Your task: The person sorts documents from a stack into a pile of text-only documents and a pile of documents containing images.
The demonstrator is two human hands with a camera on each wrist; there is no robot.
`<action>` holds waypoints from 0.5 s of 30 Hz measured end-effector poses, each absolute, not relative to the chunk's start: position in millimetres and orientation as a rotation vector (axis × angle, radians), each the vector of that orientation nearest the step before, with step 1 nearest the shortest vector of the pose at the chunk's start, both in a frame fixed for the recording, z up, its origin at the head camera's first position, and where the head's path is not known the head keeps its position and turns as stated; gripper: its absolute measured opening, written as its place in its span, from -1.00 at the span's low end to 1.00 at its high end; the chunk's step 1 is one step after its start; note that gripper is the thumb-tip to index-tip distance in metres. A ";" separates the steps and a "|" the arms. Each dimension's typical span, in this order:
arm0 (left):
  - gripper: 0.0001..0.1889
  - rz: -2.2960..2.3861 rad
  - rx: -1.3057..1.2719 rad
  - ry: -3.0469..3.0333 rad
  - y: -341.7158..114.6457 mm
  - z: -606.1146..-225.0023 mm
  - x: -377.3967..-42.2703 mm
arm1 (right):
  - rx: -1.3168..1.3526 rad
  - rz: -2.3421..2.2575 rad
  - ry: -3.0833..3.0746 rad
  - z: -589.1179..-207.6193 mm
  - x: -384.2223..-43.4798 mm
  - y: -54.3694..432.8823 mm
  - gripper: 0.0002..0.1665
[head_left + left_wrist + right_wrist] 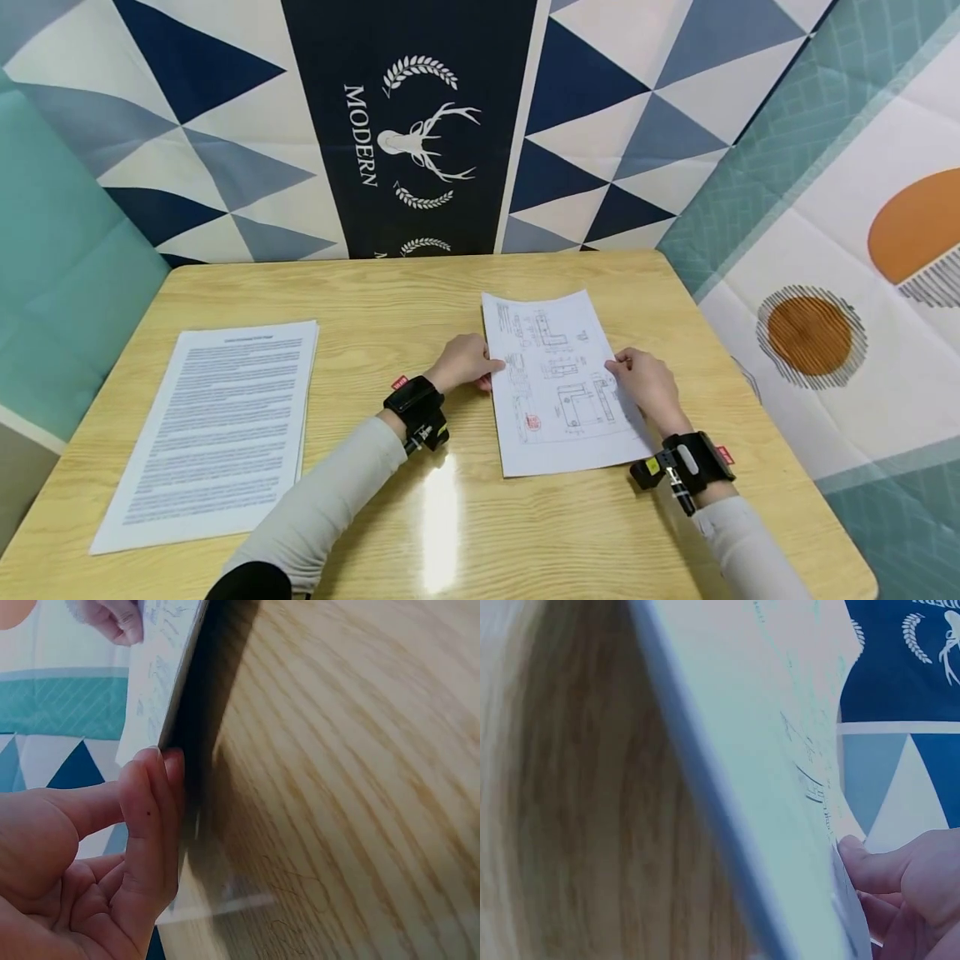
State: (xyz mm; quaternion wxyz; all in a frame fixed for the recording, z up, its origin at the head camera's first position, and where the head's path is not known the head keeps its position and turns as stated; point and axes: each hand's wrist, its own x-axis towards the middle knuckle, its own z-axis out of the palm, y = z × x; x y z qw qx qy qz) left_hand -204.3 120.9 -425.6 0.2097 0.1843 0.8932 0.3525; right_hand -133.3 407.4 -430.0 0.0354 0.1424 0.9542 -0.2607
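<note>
A sheaf of paper printed with technical drawings and a small red stamp lies between my hands, right of the table's middle. Its left edge is pinched by my left hand, thumb on top and fingers beneath. On the opposite edge, my right hand grips with the thumb over the printed face. The left wrist view shows the sheaf raised off the wood there, with the left fingertips at its edge. In the right wrist view, the paper has a visibly thick, blurred edge, and the right thumb presses its side.
Another stack of paper, covered in dense printed text, lies on the left of the wooden table. Patterned cloth hangs behind the table and along both sides. Black wrist devices are strapped on both arms.
</note>
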 end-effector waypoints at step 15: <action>-0.56 0.680 0.655 2.691 126.0 -430.7 -201.0 | 0.398 -0.650 2.984 -435.1 -140.7 412.6 -0.69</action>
